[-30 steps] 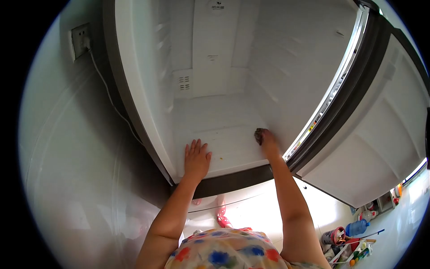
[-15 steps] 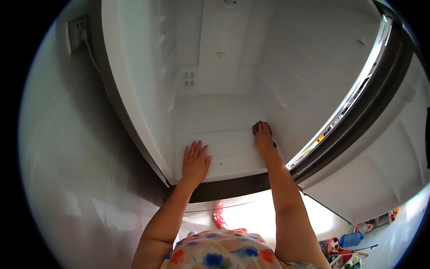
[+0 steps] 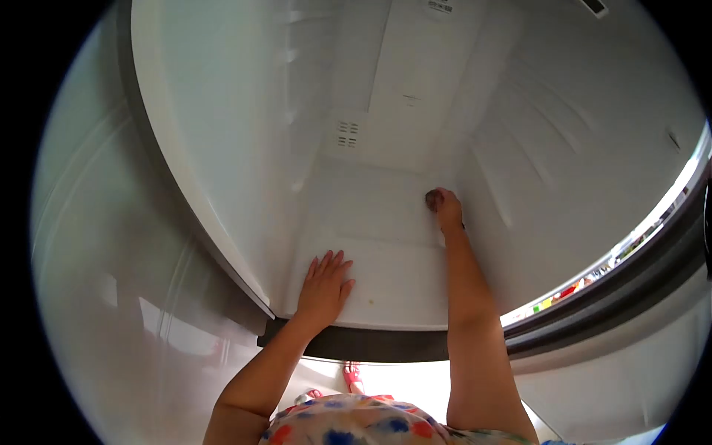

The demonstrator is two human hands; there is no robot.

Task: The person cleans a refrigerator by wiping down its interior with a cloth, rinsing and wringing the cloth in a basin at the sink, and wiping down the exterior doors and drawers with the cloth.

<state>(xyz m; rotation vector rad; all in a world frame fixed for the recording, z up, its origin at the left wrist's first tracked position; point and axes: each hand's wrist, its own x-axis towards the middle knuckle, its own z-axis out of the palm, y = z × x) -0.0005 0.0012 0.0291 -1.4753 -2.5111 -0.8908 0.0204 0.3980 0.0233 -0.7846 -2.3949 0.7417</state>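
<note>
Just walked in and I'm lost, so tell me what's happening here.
A person is leaning into an open fridge compartment. Their right hand holds a dark, crumpled-looking wad near the floor's right side, further back. Their left hand lies flat, fingers spread, on the floor near the front. A small yellowish speck sits between the hands.

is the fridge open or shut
Open: the left hand rests on the fridge floor, and the right hand reaches deeper inside.

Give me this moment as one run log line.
left hand: open, palm down on refrigerator floor | right hand: holding dark wad, deeper in, near side wall | yellowish speck: on floor, bare
</note>
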